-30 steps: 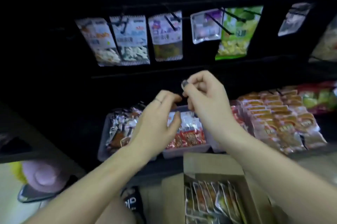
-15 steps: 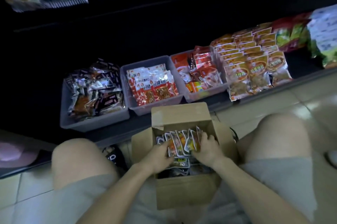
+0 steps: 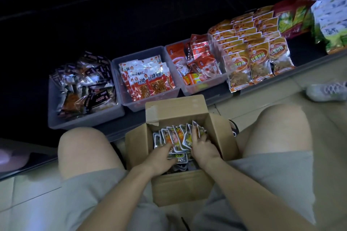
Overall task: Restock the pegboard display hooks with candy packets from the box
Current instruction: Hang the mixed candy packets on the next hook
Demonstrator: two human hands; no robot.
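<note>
We are reaching into the box [image 3: 180,189], near between our knees. Our left hand [image 3: 163,155] is pressing the packets [image 3: 176,136] with near-straight fingers; our right hand [image 3: 201,148] is curling round several. They look light, floppy and slippery, so we judge pinching the top edges is best.

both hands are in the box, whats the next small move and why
Probably pinch a few upright packets together and lift them out of the box. Both the left hand and right hand already rest among the fanned packets, but neither plainly grips one yet, and only the bottoms of the hanging display packs show at the top edge.
</note>
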